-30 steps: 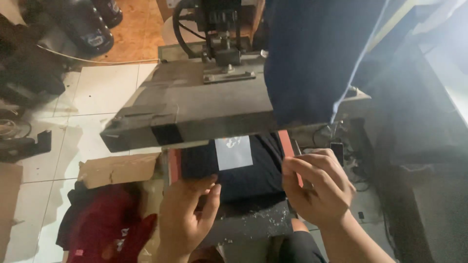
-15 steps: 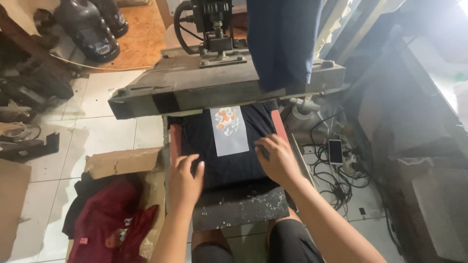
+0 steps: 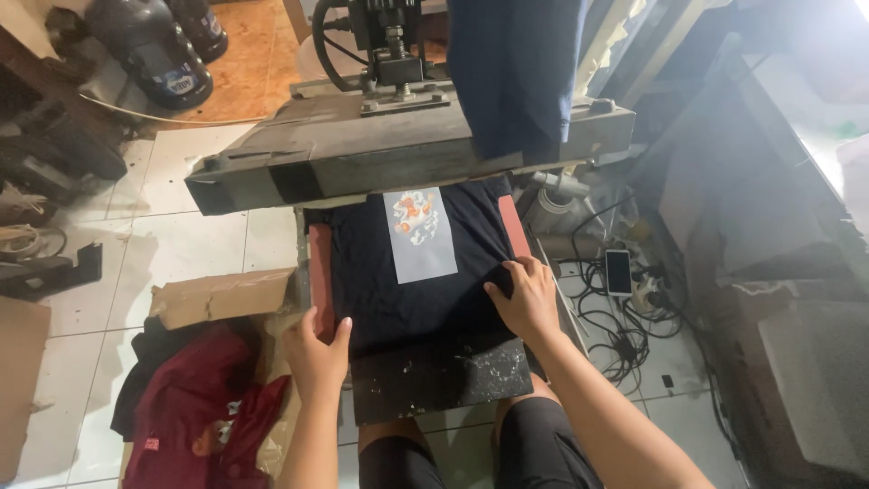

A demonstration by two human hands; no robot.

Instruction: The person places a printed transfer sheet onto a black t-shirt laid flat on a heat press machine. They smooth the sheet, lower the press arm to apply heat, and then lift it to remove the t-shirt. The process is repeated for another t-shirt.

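White floor tiles sit under our heat press [image 3: 407,149]. We are smoothing the dark shirt [image 3: 412,285] on its bed. Our left hand [image 3: 317,349] pinches the shirt's edge; our right hand [image 3: 523,299] lies flat, fingers spread. Just past our fingers waits the print sheet [image 3: 419,235]. Next, we think, gentle flattening.

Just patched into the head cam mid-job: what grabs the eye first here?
The big grey heat press plate hangs raised across the upper middle, over a dark shirt spread on the lower platen with a pale transfer sheet bearing an orange print. The left hand grips the shirt's near left edge while the right hand presses flat near its right edge. Red clothing is heaped at lower left.
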